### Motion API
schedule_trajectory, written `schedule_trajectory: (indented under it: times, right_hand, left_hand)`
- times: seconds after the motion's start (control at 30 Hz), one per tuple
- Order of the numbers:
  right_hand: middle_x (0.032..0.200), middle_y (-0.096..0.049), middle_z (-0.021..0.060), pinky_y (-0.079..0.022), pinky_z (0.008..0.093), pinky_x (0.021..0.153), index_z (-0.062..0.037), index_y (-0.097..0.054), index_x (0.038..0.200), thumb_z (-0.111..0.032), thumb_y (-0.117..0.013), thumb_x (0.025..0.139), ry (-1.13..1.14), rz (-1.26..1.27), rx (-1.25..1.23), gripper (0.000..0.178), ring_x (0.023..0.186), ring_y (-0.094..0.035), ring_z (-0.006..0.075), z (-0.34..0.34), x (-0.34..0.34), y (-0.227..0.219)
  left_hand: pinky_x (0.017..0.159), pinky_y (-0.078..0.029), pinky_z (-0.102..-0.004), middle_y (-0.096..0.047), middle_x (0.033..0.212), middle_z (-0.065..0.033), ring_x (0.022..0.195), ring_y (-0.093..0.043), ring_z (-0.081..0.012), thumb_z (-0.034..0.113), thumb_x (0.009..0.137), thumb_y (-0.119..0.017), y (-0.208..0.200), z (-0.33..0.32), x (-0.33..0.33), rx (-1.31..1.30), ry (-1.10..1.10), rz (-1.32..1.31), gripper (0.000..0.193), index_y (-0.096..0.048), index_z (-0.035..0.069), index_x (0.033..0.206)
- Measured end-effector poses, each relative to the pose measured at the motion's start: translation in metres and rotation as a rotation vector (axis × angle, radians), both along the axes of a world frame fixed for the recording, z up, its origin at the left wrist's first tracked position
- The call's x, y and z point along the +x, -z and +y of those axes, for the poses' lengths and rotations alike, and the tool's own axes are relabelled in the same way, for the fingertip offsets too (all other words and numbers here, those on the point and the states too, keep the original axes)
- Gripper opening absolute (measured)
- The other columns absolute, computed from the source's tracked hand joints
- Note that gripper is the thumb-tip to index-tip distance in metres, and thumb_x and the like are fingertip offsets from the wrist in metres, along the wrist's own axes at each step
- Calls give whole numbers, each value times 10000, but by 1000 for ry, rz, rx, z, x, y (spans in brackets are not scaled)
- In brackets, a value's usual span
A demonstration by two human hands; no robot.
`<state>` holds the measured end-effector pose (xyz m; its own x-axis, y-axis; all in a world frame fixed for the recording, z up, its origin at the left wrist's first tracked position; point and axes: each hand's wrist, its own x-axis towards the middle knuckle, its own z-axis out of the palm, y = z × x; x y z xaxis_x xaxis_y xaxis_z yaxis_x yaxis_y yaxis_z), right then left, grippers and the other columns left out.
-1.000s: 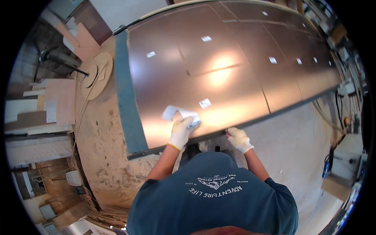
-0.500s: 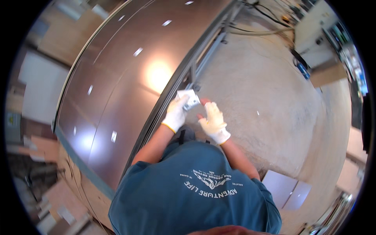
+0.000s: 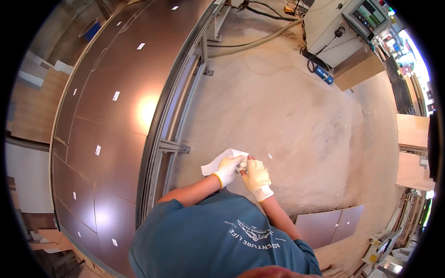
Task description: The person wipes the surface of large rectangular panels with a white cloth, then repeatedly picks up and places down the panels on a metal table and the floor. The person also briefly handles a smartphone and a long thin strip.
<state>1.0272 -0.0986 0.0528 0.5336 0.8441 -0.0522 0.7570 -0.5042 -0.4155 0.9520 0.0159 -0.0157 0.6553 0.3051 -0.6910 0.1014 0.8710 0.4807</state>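
A white paper sheet (image 3: 212, 165), bent and loosely curled, is held in front of me over the floor. My left hand (image 3: 226, 171), in a white knitted glove with a yellow cuff, is closed on it. My right hand (image 3: 257, 179) wears a cream glove with bare fingertips. Its thumb and fingers meet the paper's crumpled, printed near end, close against the left fingers; exactly what they pinch is partly hidden. To the left lies a large brown panel surface (image 3: 121, 185), dotted with small white labels (image 3: 116, 96).
A metal frame (image 3: 169, 146) edges the panel side. Hoses (image 3: 259, 41) cross the floor toward a control cabinet (image 3: 324, 28) with a screen. Grey boards (image 3: 320, 227) lie behind me on the right. Stacked boards (image 3: 412, 132) line the right side.
My body has turned and both hands are now farther from the panel, over the floor. The right hand has closed in on the paper, which now spreads out more to the left.
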Motion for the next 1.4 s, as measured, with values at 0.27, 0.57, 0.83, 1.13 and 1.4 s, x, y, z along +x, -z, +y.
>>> schedule_trajectory:
  times: [0.27,0.57,0.83,1.13,1.4]
  right_hand:
    - [1146,-590,156,-490,478,847,-57,-516,1289,-200,-784,741,398,90,101,627,1076,-574,360,29,183,-32]
    - [1255,-570,144,-475,478,879,-104,-614,1145,-97,-741,719,286,-229,250,444,1093,-550,367,65,400,-2]
    - [1042,-655,138,-471,449,884,-82,-660,973,-234,-728,724,-143,-89,-112,299,1044,-598,318,161,621,-41]
    - [1006,-642,112,-484,396,838,-91,-695,928,-296,-723,763,-256,-256,-224,265,1009,-582,281,252,832,-8]
    - [1058,-648,136,-524,408,858,-55,-665,1014,-205,-654,781,-109,-141,-218,277,1047,-599,309,277,1029,-68]
  left_hand:
    - [833,-549,-331,-691,1071,-94,957,-674,-183,129,956,-616,-57,58,220,76,366,-102,220,-659,17,1139]
    - [788,-540,-312,-694,1028,-68,905,-669,-176,171,940,-633,-20,101,455,29,483,-146,224,-663,33,1113]
    - [832,-546,-395,-662,1091,-67,977,-644,-226,190,941,-629,-9,183,617,-58,249,-18,276,-599,73,1189]
    - [947,-454,-485,-633,1207,-121,1125,-575,-304,409,1020,-403,28,270,804,-180,366,-191,450,-592,75,1254]
    - [1012,-431,-500,-550,1298,-210,1180,-539,-356,459,1000,-442,-63,316,1008,-17,548,-227,552,-500,12,1317]
